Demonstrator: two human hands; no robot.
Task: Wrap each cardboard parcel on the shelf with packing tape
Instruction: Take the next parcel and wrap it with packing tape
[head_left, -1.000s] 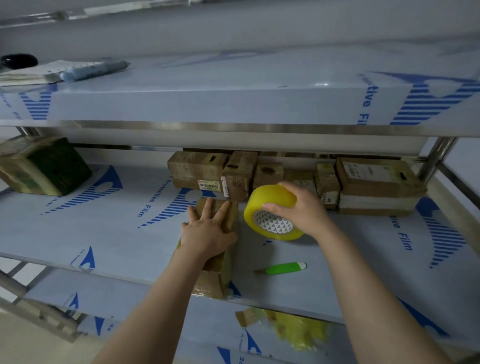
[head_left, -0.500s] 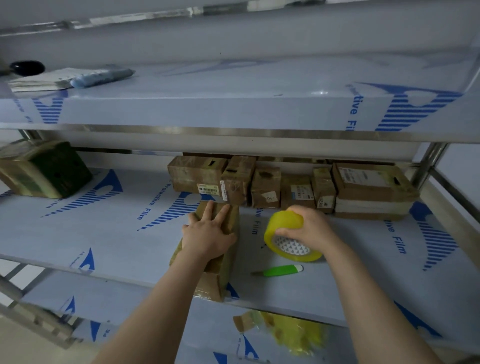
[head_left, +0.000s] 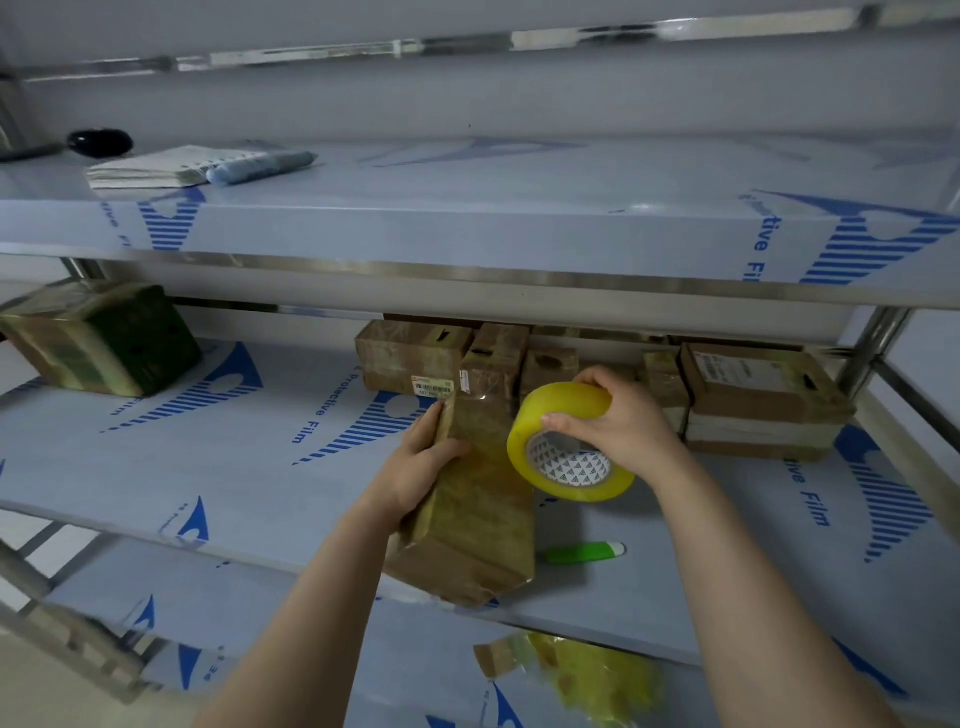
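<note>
While the left hand (head_left: 415, 467) holds the tilted parcel (head_left: 478, 509) at the shelf (head_left: 260, 467) front edge, fingers curled round its side, the right hand (head_left: 623, 426) grips one tape roll (head_left: 561, 405) beside it. This parcel looks glossy and partly taped; its wrapping appears unfinished. Count: at least five back-row parcels (head_left: 410, 358), one far-left parcel (head_left: 98, 338), one green cutter (head_left: 584, 552).

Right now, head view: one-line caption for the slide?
Left hand grips a taped cardboard parcel on the shelf while the right hand holds a yellow tape roll beside it.
</note>
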